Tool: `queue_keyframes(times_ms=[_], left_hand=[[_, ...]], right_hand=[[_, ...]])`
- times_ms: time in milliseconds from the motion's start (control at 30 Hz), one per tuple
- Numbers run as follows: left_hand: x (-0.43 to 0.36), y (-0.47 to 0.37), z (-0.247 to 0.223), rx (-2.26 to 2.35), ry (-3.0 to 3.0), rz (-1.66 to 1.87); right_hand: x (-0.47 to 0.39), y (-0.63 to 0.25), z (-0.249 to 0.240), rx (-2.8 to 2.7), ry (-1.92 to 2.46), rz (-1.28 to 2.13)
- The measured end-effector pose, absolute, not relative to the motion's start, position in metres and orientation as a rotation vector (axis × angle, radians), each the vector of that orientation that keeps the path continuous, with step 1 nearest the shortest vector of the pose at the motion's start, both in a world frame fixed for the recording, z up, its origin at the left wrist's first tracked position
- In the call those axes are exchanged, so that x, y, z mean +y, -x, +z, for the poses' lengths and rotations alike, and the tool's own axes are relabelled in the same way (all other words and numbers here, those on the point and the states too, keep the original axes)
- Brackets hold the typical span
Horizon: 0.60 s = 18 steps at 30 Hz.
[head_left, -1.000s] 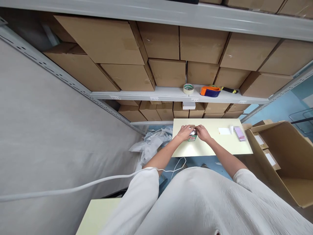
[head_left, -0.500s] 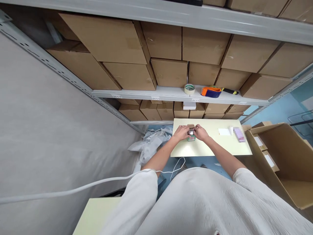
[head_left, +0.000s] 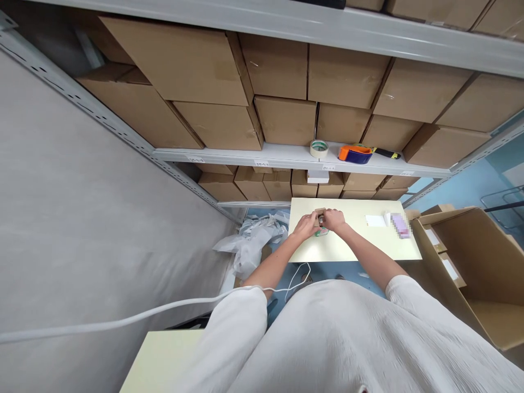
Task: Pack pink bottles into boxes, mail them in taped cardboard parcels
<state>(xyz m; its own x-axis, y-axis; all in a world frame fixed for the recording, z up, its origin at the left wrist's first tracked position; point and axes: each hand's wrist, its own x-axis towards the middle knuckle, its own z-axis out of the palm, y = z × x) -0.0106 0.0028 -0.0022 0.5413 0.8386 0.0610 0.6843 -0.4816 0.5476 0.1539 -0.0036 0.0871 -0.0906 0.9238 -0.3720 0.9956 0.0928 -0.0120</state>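
On the pale yellow board [head_left: 356, 240], my left hand [head_left: 306, 225] wraps round the left side of a small brown cardboard box [head_left: 320, 212]. My right hand [head_left: 334, 219] is closed at the box's right side, its fingers over a small shiny item [head_left: 321, 219] at the opening. Just under the hands, a green and pink packet [head_left: 322, 232] shows in part. The fingers hide much of the box and the item.
A tape roll [head_left: 319, 148] and an orange-blue tape dispenser [head_left: 355, 154] sit on the shelf ahead. White paper [head_left: 375, 220] and a blurred purple item [head_left: 400, 225] lie right on the board. A large open carton [head_left: 483, 262] stands at right; a white cable [head_left: 164, 305] crosses left.
The shiny item, earlier in plain view between the hands, is now mostly covered by the box and fingers. My right hand has turned over it, and the box sits more tilted.
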Motion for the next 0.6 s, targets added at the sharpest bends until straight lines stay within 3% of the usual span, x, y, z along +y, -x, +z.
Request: queue_keyframes(times_ms=[200, 600], left_hand=[[0.002, 0.012, -0.004, 1.146, -2.252, 0.576], [-0.003, 0.011, 0.013, 1.262, -2.195, 0.457]], right_hand=[[0.004, -0.142, 0.085, 2.028, -1.889, -0.395], [-0.015, -0.158, 0.077, 2.287, -1.951, -0.219]])
